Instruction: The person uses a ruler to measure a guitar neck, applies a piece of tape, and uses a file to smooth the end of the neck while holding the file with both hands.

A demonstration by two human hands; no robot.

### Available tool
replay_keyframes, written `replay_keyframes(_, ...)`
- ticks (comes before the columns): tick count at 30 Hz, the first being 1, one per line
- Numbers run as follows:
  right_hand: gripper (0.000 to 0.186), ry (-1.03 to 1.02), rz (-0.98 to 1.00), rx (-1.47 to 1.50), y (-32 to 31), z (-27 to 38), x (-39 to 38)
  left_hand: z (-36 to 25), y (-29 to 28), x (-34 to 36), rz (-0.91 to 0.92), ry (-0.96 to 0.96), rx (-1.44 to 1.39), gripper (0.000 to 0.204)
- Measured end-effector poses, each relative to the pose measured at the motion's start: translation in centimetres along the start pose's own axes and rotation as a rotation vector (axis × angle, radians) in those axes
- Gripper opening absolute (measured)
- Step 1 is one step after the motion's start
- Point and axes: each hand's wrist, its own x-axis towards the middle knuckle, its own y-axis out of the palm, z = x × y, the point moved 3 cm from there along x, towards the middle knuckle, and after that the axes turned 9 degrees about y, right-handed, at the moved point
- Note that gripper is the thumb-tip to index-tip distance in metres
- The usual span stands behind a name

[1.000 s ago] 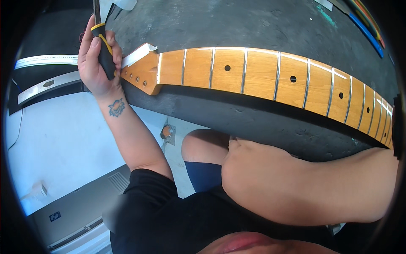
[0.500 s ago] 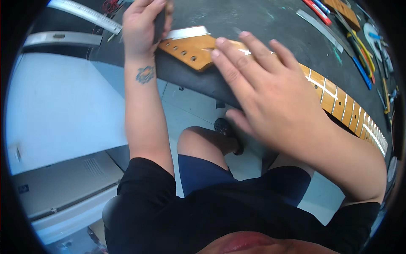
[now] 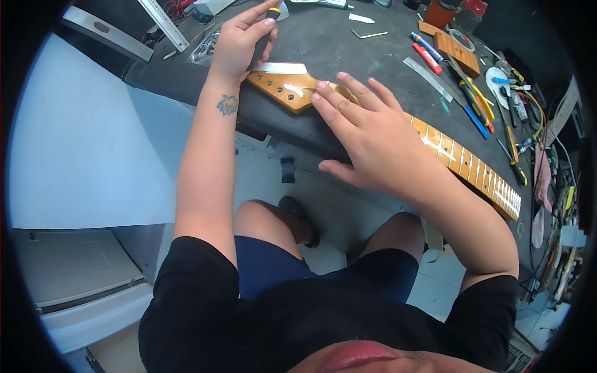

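Observation:
A glossy amber guitar neck (image 3: 467, 163) lies slantwise along the near edge of the dark bench, its headstock with several round holes at the left end. My right hand (image 3: 380, 133) rests over the neck where it joins the headstock, fingers stretched out and spread, the thumb off the near side. My left hand (image 3: 236, 48) is closed around a dark-handled tool (image 3: 259, 50) with a yellow band at its upper end, held upright beside the headstock tip. Its working end is hidden. Against the far edge of the headstock shows a flat white strip (image 3: 283, 68).
Back right lie a steel ruler (image 3: 429, 79), a red cutter (image 3: 426, 61), a wooden block (image 3: 457, 53) and yellow-handled pliers (image 3: 484, 102). A hex key (image 3: 369, 35) is at the back. A metal straightedge (image 3: 163, 25) and a level (image 3: 107, 33) lie at the left.
The whole view has shifted, showing more of the bench's back and right side. My left hand still grips the dark-handled tool, and my right hand stays spread on the neck.

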Motion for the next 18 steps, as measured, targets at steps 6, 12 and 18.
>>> replay_keyframes(6,0.083,0.064,-0.026,0.031,-0.2,-1.4,-0.1,-0.5,1.4,0.6,0.075,0.034,0.056,0.056)
replay_keyframes(12,0.084,0.024,-0.068,0.059,0.0,-2.0,-0.4,-0.2,1.7,0.0,0.048,0.038,0.198,0.059)
replay_keyframes(18,0.082,0.037,-0.034,0.148,0.2,-2.4,-0.9,-6.4,4.7,-4.2,0.027,-0.086,0.523,0.056)
